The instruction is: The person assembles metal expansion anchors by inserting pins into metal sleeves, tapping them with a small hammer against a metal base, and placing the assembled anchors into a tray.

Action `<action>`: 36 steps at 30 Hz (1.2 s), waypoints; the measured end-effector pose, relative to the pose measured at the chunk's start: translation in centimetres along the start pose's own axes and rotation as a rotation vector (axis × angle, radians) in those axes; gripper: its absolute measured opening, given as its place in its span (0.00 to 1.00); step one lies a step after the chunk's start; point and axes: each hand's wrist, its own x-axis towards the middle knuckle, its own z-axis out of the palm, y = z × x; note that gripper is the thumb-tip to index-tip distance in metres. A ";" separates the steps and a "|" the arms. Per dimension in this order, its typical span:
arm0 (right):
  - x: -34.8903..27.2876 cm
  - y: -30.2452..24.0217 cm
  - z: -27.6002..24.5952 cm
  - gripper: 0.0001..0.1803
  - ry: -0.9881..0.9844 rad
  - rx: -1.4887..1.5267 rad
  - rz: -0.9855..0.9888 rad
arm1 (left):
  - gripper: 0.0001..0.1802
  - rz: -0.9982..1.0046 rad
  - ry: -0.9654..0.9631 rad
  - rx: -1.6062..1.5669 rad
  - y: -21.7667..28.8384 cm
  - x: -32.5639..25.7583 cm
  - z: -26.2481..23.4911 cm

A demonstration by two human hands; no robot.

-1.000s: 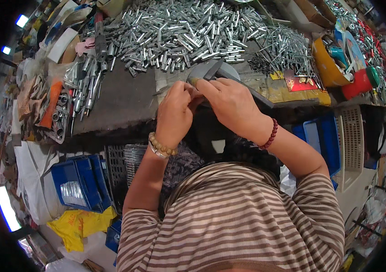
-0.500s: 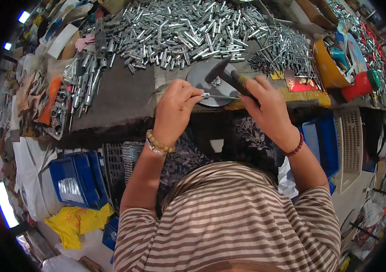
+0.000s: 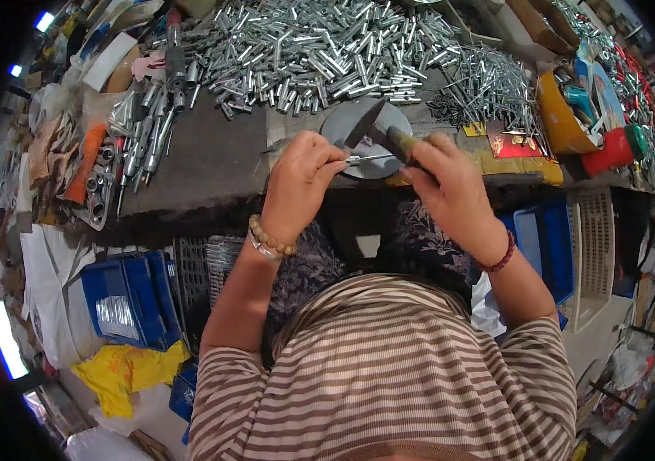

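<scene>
My left hand (image 3: 300, 180) is closed, pinching a small silver metal sleeve (image 3: 354, 160) between thumb and fingertips. From the sleeve a thin metal rod (image 3: 378, 157) runs toward my right hand. My right hand (image 3: 450, 192) is wrapped round the short handle of a hammer (image 3: 367, 124), its dark head tilted over a round grey metal plate (image 3: 391, 121). The rod's far end disappears behind the hammer handle and my right fingers, so whether they touch it is unclear. Beneath the hammer head, a small shiny piece on the plate is partly hidden.
A large heap of silver sleeves (image 3: 327, 58) covers the back of the bench, with thin rods (image 3: 489, 81) piled at its right. Ratchet-like tools (image 3: 143, 146) lie left. A yellow container (image 3: 562, 115) and a red jar (image 3: 608, 150) stand right. Blue crates (image 3: 124, 300) are below.
The hammer head has tipped lower and shifted slightly left over the plate, my right hand moving with it. My left hand keeps its pinch on the sleeve.
</scene>
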 end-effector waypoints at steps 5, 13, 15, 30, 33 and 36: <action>2.1 1.7 -0.2 0.15 0.064 -0.246 -0.168 | 0.07 -0.022 -0.016 -0.025 -0.2 -0.2 0.0; -1.5 -1.3 1.3 0.10 -0.058 -0.267 -0.005 | 0.12 0.043 0.037 0.006 -0.7 -0.6 0.3; -1.9 -1.3 1.5 0.10 -0.236 -0.054 0.164 | 0.15 -0.010 0.136 0.014 0.3 -1.3 0.9; -4.4 -4.1 5.7 0.14 -0.321 0.454 0.449 | 0.38 -0.598 0.302 -0.902 3.0 -5.8 2.8; -3.3 -4.8 4.9 0.16 -0.343 0.482 0.420 | 0.33 -0.650 0.368 -0.899 3.0 -6.7 0.8; -2.9 -2.4 4.3 0.16 -0.122 0.623 0.529 | 0.32 -0.669 0.509 -0.813 0.5 -10.0 -1.7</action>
